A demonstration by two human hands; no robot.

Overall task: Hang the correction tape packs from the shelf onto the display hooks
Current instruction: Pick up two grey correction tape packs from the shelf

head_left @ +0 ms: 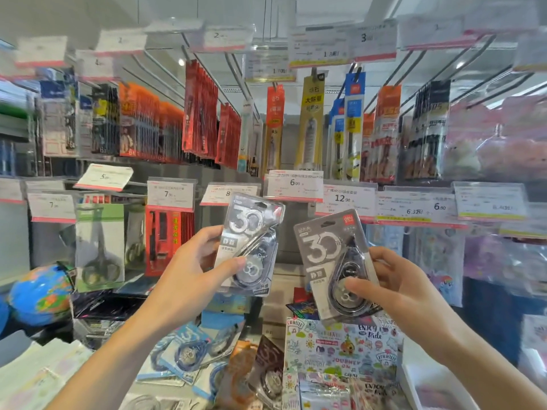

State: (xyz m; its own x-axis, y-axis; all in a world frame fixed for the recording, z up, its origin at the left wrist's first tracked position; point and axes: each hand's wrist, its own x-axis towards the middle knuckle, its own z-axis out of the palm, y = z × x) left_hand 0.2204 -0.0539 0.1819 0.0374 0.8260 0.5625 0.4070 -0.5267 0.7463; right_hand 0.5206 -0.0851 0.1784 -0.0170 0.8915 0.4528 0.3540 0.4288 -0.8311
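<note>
I am seeing both hands raised in front of the display, each holding one correction tape pack. The left hand (192, 261) is pinching the light grey pack (250, 245) along its left edge, thumb lying across the front near the blister, fingers behind the card. That pack is tilting a little to the right, its top just below the price tags (293, 184). The right hand (393, 287) is pinching the darker grey pack (336, 266) from its right side, thumb pressing on the round blister, fingertips curling round the right edge. This pack is leaning left, and its hang hole at the top is free of any hook. The two packs are near each other but apart; neither is touching a display hook (236, 75).

Below the hands, more correction tape packs, blue (189, 355) and brown (268, 365), are lying loose on the shelf (165, 392), beside a patterned box (343, 350) printed with cartoon lettering. To the left, a globe (40, 295) is sitting beside a pair of packaged scissors (99, 247). Above, rows of hooks are carrying hanging red, orange, yellow and blue stationery packs, with clear tag holders along two rails. The far edges are blurring, so I cannot read the tags there.
</note>
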